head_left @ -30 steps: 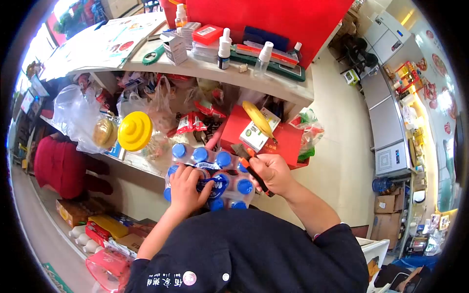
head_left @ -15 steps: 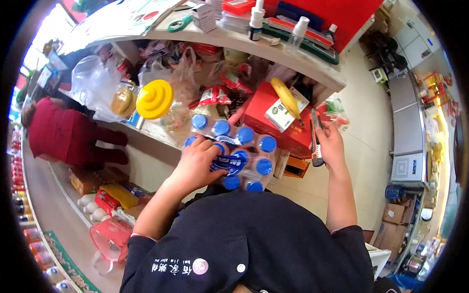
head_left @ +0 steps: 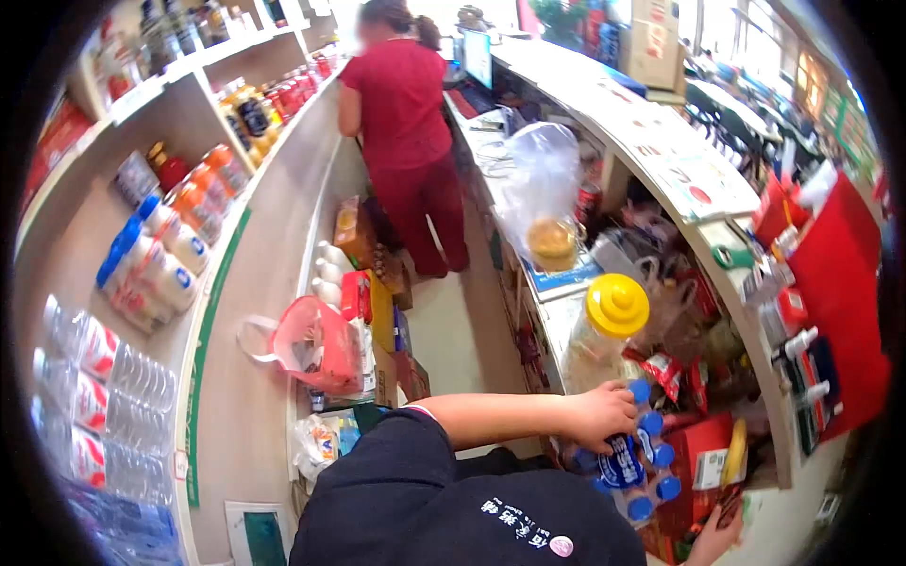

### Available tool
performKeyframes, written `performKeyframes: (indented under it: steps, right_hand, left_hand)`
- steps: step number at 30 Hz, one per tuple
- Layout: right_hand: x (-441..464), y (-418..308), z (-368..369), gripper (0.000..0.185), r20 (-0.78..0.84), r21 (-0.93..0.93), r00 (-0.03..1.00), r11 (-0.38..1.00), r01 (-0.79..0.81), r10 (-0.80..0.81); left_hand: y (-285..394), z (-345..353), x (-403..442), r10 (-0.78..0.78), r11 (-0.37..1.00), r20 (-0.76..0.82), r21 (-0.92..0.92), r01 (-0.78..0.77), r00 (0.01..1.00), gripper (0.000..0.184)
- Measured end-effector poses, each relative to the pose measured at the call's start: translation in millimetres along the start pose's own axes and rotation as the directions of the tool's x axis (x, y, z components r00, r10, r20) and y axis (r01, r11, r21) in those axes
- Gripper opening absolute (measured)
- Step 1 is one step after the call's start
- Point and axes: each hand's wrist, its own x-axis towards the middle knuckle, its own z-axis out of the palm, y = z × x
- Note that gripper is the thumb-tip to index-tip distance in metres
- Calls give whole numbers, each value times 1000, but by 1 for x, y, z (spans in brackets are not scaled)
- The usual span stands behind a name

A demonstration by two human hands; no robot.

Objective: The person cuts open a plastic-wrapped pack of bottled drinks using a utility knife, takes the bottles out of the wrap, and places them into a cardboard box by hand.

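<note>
My left hand [head_left: 604, 417] lies over a shrink-wrapped pack of blue-capped bottles [head_left: 640, 476], its fingers curled on the caps and wrap beside a blue printed label. At the lower right, my right hand [head_left: 719, 536] is closed around an orange-and-dark utility knife [head_left: 729, 507], which is small and partly hidden here. Next to that hand stands a red box [head_left: 696, 441] with a banana [head_left: 735, 453] on it. A jar with a yellow lid [head_left: 617, 306] is just beyond my left hand.
A person in dark red [head_left: 401, 123] stands farther down the aisle. Bottled drinks line the shelves [head_left: 118, 406] on the left. A pink bag [head_left: 316, 344] and boxes sit below them. The curved counter [head_left: 661, 141] runs along the right, with papers on top.
The head view has swung left toward the aisle and shelves, so the pack and both hands now appear lower right. My left hand stays on the pack; the knife remains in my right hand.
</note>
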Motion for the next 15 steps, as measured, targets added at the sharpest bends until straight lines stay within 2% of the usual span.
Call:
performKeyframes:
  steps: [1, 3, 4, 6, 7, 9, 11, 12, 13, 14, 15]
  right_hand:
    - [7, -23, -8, 50, -2, 13, 1000, 1000, 25, -25]
    - [2, -96, -44, 33, 14, -286, 985, 943, 169, -173]
    - [0, -109, -44, 33, 9, -283, 983, 942, 178, -183]
    - [-3, -131, -45, 29, -164, -49, 946, 960, 276, -280]
    - [-1, -149, -50, 26, -164, -123, 900, 914, 386, -403]
    - [3, -142, -48, 27, -171, -179, 894, 906, 385, -413]
    - [8, -125, -47, 27, -177, -236, 888, 894, 381, -425]
    - [11, -111, -48, 29, -128, -330, 903, 876, 352, -411]
    - [12, -99, -47, 31, -82, -419, 917, 848, 324, -390]
    - [10, -90, -45, 31, -89, -421, 916, 848, 321, -391]
    - [6, -81, -42, 32, -39, -441, 958, 865, 239, -284]
  left_hand:
    - [-5, -7, -3, -28, 1000, 14, 8, 28, 999, 39]
    - [-14, -10, -3, -51, 999, 16, 16, 51, 999, 37]
    - [-17, -10, -4, -32, 999, 4, 42, 32, 999, 36]
    - [-26, -7, -6, -12, 998, -10, 69, 13, 1000, 34]
    - [-30, -5, -5, -10, 1000, -30, 0, 10, 999, 32]
    - [-35, 2, -4, -1, 998, -48, -69, -2, 999, 30]
    - [-34, 10, -3, -43, 990, -157, -141, 20, 987, 26]
    - [-38, 23, -1, -36, 990, -161, -141, 14, 986, 26]
    - [-48, 41, 2, -13, 981, -269, -191, -40, 963, 24]
    - [-50, 47, 4, 5, 967, -373, -233, -99, 928, 22]
    - [-51, 53, 5, 33, 974, -485, -182, -137, 874, 21]
